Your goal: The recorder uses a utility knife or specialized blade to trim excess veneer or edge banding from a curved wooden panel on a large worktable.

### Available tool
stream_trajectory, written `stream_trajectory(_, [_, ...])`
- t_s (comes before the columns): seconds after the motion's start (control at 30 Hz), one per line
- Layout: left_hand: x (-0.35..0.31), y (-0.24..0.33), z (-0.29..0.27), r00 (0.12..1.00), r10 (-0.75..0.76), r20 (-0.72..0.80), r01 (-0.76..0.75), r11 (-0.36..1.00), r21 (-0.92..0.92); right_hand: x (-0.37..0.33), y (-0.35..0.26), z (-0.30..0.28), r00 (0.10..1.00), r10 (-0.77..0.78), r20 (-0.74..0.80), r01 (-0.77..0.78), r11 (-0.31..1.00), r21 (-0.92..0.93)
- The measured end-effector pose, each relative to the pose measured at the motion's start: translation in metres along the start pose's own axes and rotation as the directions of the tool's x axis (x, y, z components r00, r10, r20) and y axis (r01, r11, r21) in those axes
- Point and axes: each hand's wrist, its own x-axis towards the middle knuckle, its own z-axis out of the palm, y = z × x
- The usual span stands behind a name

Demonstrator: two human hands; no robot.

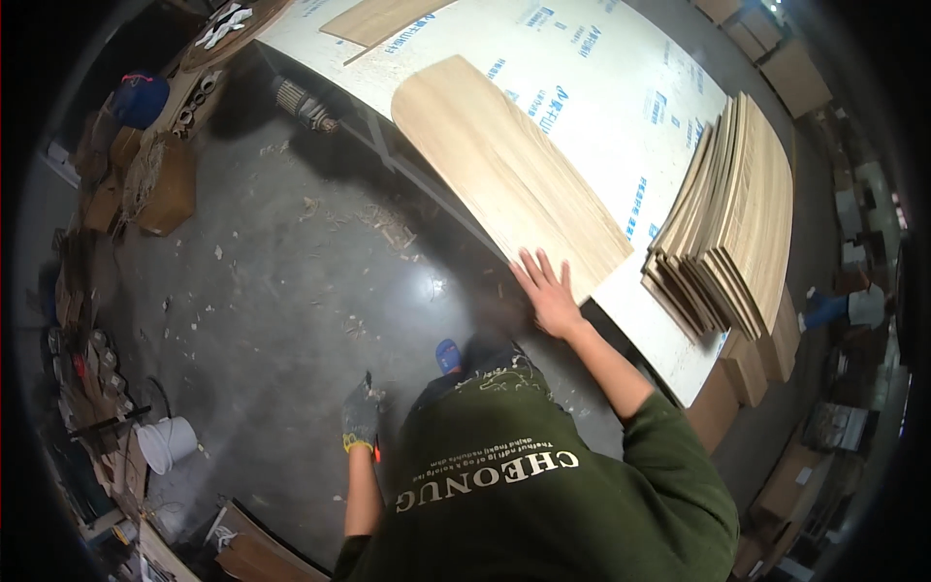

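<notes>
My right hand (554, 296), bare, lies with fingers spread on the near end of a pale wood-grain board (504, 160). The board has a rounded far end and lies along the left edge of a white-topped table (621, 92). My left hand (361, 415) hangs low over the floor, away from the table. It wears a grey glove with a yellow cuff. Its fingers look curled, and a thin dark tip sticks out beyond them; what it belongs to is too small to make out. A small orange-red spot shows beside that wrist.
To the right stands a row of similar curved boards (742, 223) on the table. Another board (383, 19) lies at the far end. Wood scraps (388, 231) litter the grey floor. A white bucket (167, 443) and cardboard boxes (170, 184) stand left. A person (863, 306) is far right.
</notes>
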Motion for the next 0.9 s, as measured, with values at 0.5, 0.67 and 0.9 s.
stream_trajectory(0.5, [0.138,0.094,-0.018,0.999,-0.047,0.006,0.047,0.997,-0.053,0.223,-0.049,-0.035,0.988,-0.050,-0.143,0.057,0.997,0.047])
stream_trajectory(0.67, [0.141,0.180,-0.040,0.964,-0.255,0.080,0.259,0.964,-0.052,0.324,-0.057,-0.056,0.980,-0.095,-0.176,0.107,0.992,0.060])
stream_trajectory(0.9, [0.118,0.114,-0.052,0.879,-0.461,0.122,0.477,0.849,-0.229,0.448,-0.034,-0.079,0.964,0.080,-0.253,-0.046,0.989,0.138])
